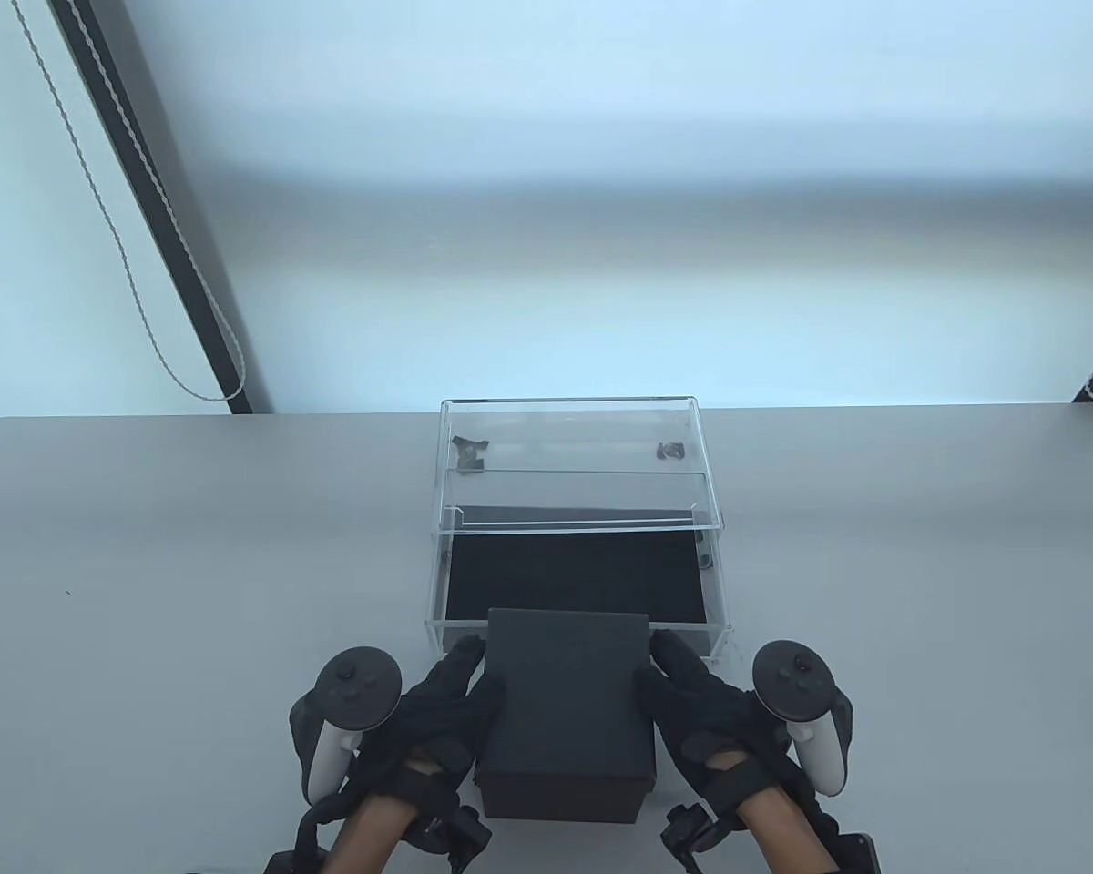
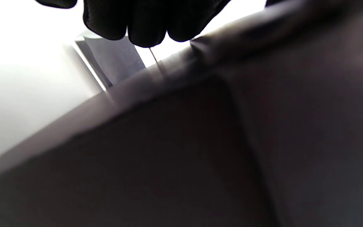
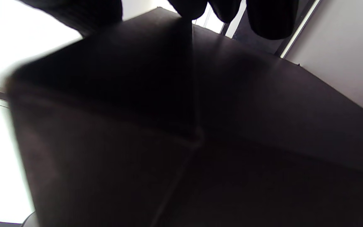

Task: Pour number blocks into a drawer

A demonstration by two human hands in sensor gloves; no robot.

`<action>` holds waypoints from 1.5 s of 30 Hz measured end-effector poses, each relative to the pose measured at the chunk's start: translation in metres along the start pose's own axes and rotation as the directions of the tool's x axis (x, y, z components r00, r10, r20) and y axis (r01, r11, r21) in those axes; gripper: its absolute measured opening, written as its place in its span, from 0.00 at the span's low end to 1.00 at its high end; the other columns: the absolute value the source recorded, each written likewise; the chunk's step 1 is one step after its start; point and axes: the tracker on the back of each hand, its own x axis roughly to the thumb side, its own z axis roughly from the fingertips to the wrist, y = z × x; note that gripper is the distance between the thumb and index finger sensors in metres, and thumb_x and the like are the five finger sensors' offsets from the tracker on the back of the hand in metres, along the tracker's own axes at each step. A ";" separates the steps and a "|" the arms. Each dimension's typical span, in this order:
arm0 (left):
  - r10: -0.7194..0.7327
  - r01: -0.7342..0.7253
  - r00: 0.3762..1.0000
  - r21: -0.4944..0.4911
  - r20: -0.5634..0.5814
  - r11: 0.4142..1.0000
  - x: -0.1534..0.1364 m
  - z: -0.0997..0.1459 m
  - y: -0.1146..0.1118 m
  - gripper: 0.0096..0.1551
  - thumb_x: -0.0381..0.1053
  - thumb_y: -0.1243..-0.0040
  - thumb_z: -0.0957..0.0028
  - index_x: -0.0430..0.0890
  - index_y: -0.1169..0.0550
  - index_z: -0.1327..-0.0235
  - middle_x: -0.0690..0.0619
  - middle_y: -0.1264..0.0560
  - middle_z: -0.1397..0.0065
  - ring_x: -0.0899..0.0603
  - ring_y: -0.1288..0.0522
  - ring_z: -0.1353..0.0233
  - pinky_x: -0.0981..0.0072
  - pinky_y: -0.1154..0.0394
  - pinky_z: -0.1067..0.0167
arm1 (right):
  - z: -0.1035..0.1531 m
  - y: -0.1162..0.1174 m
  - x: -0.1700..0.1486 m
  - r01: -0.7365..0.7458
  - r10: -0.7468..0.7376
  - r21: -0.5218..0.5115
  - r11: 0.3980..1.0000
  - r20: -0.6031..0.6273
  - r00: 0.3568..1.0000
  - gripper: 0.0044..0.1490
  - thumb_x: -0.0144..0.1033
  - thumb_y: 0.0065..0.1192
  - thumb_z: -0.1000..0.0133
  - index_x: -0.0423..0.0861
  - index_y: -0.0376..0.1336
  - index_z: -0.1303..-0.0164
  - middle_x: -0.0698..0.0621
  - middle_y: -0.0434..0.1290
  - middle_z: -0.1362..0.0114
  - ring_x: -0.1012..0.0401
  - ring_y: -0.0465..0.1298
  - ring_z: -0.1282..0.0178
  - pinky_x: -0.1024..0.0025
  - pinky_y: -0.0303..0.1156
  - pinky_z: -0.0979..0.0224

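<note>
I've got the black box (image 1: pixel 565 710) gripped between both hands, left hand (image 1: pixel 437 719) on its left side, right hand (image 1: pixel 701 710) on its right, at the near table (image 1: pixel 146 546) edge. Its far end overlaps the front wall of the open clear drawer (image 1: pixel 574 583), black-lined inside. Can't see any number blocks.

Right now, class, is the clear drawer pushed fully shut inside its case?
No: in the table view the clear drawer stands pulled out toward the hands, its black lining exposed in front of the acrylic case.
</note>
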 end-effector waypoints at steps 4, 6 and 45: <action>0.093 -0.094 0.996 -0.044 -0.015 0.995 -0.007 -0.001 -0.006 0.52 0.77 0.54 0.52 0.47 0.46 0.23 0.41 0.46 0.15 0.31 0.47 0.18 0.29 0.51 0.28 | -0.002 0.006 -0.007 0.073 -0.073 0.001 0.997 -0.015 0.997 0.55 0.61 0.55 0.47 0.38 0.41 0.23 0.34 0.43 0.18 0.29 0.57 0.24 0.23 0.47 0.31; 0.143 -0.144 0.990 -0.065 -0.017 0.987 -0.009 -0.002 -0.010 0.52 0.77 0.54 0.51 0.46 0.48 0.23 0.41 0.48 0.15 0.31 0.49 0.18 0.29 0.52 0.28 | -0.003 0.010 -0.010 0.105 -0.105 0.004 0.995 -0.016 0.994 0.55 0.61 0.54 0.46 0.38 0.40 0.23 0.34 0.42 0.18 0.29 0.55 0.24 0.23 0.47 0.31; 0.646 -0.616 0.688 -0.206 0.330 0.761 0.037 0.021 0.003 0.54 0.70 0.45 0.48 0.51 0.58 0.24 0.45 0.58 0.13 0.34 0.59 0.16 0.31 0.57 0.26 | 0.023 0.018 0.042 0.051 -0.045 -0.014 0.999 0.299 0.953 0.54 0.63 0.53 0.47 0.44 0.41 0.21 0.36 0.33 0.18 0.26 0.35 0.23 0.24 0.38 0.31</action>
